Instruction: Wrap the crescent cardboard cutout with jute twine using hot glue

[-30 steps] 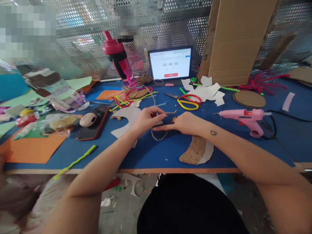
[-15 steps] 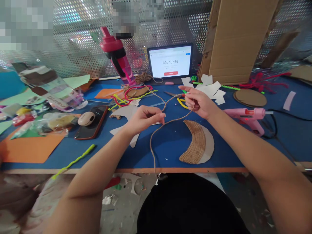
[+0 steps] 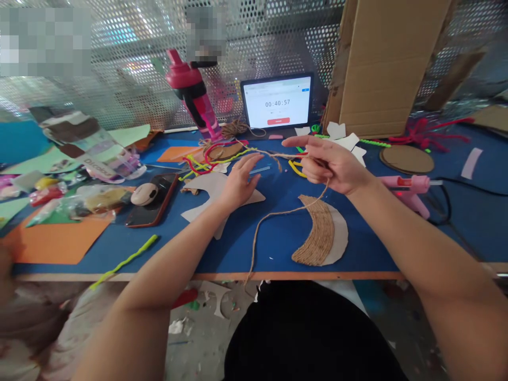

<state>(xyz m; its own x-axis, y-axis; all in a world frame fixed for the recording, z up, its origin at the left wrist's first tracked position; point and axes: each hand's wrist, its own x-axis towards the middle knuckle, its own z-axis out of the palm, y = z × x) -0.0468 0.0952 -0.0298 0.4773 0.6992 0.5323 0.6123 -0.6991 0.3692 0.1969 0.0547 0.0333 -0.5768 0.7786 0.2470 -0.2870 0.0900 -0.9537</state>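
My right hand (image 3: 327, 165) is closed on a strand of brown jute twine (image 3: 273, 214), its index finger stretched out to the left. One length of twine hangs from this hand, curves across the table and drops over the front edge. Another length runs left from the hand toward the twine ball (image 3: 235, 128). My left hand (image 3: 241, 182) is open, fingers extended and thumb apart, over a white cut-out shape (image 3: 210, 186). Below my right hand lies a crescent-shaped piece (image 3: 320, 233), its inner part covered in rows of twine and its outer part bare white.
A pink glue gun (image 3: 408, 189) with a cable lies at right, near a round cardboard disc (image 3: 407, 159). A tablet (image 3: 278, 108) and a pink bottle (image 3: 194, 95) stand at the back. At left are a phone (image 3: 138, 214) with a mouse on it and orange paper (image 3: 59, 243).
My left hand has opened from a near pinch and moved slightly up. My right hand has shifted a little right, drawing the twine with it; the strand toward the ball now looks straighter.
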